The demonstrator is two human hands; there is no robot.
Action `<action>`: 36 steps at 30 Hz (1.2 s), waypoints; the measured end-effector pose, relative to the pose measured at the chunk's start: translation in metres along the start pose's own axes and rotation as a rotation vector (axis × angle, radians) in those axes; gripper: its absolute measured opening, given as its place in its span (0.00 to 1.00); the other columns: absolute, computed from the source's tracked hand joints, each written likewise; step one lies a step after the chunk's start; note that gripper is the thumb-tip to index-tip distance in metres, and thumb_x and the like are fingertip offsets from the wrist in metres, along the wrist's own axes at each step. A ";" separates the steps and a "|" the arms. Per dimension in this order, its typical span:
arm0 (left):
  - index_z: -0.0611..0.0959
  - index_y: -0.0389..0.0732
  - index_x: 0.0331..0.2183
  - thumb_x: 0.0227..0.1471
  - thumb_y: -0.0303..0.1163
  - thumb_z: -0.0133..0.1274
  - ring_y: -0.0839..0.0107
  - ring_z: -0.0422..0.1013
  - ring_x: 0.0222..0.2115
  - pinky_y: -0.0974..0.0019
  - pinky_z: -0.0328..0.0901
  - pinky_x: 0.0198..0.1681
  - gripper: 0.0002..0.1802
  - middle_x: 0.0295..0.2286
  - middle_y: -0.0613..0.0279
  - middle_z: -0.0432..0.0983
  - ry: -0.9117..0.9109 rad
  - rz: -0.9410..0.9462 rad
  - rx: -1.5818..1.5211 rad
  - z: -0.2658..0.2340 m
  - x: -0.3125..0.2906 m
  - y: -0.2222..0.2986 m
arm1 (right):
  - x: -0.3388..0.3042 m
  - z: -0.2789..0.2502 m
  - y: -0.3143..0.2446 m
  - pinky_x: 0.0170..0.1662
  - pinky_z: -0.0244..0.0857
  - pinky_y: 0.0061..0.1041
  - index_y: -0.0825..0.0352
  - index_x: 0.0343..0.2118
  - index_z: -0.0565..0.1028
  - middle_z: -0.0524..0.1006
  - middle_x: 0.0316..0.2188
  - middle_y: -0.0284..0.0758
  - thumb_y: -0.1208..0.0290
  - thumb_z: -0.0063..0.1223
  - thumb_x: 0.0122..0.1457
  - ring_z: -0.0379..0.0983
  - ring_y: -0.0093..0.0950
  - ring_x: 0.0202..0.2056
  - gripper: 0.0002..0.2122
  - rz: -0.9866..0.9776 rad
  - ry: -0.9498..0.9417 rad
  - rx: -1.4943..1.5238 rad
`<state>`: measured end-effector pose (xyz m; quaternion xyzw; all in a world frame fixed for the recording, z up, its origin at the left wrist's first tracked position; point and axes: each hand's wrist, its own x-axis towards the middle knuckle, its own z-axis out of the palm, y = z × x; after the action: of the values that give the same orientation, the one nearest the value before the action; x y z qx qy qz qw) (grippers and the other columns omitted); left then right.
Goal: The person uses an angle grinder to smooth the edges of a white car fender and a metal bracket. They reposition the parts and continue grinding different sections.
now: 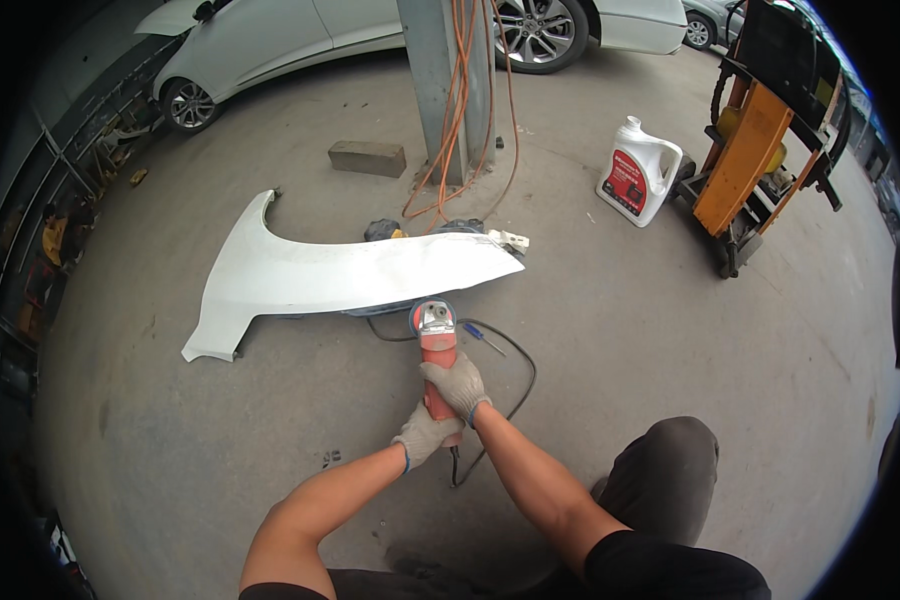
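Note:
Both gloved hands grip a red angle grinder [438,357] by its body. My left hand [427,434] is wrapped round the rear end, close to where the black power cord [526,392] leaves it. Further forward, my right hand [457,385] closes round the middle of the body. The grinder's head and round disc point away from me, just in front of the near edge of a white car fender [345,272]. Whether the disc touches the fender, I cannot tell. Dark items partly hidden by the fender lie beneath and behind it. A blue-handled screwdriver [482,338] lies right of the grinder head.
Beyond the fender stand a brick-like block [367,158] and a grey post [440,90] hung with orange hoses [457,120]. A white jug [640,172] with a red label and an orange wheeled cart [745,160] are at right. A white car [270,45] is parked behind.

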<state>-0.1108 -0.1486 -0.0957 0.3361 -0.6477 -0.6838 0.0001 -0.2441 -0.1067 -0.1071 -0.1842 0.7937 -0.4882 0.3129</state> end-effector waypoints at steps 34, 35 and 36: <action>0.69 0.37 0.58 0.42 0.41 0.72 0.63 0.75 0.50 0.58 0.72 0.51 0.45 0.49 0.54 0.76 0.003 -0.013 0.055 -0.006 0.019 -0.033 | -0.003 -0.007 -0.010 0.52 0.71 0.43 0.73 0.48 0.78 0.82 0.44 0.53 0.45 0.64 0.49 0.79 0.51 0.48 0.33 0.004 -0.041 0.009; 0.69 0.37 0.58 0.42 0.41 0.72 0.62 0.76 0.49 0.58 0.72 0.51 0.45 0.49 0.54 0.76 -0.001 -0.015 0.057 -0.005 0.019 -0.032 | -0.003 -0.007 -0.009 0.52 0.71 0.43 0.73 0.48 0.78 0.82 0.44 0.54 0.45 0.64 0.49 0.79 0.51 0.48 0.33 0.006 -0.035 0.007; 0.69 0.37 0.58 0.42 0.41 0.72 0.62 0.76 0.49 0.58 0.73 0.50 0.45 0.49 0.54 0.76 -0.010 -0.024 0.046 -0.005 0.019 -0.030 | -0.003 -0.006 -0.008 0.52 0.71 0.43 0.73 0.48 0.78 0.82 0.44 0.54 0.45 0.64 0.49 0.79 0.51 0.48 0.33 0.008 -0.030 0.005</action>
<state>-0.1100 -0.1562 -0.1307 0.3404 -0.6592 -0.6702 -0.0194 -0.2466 -0.1047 -0.0969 -0.1875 0.7884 -0.4861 0.3271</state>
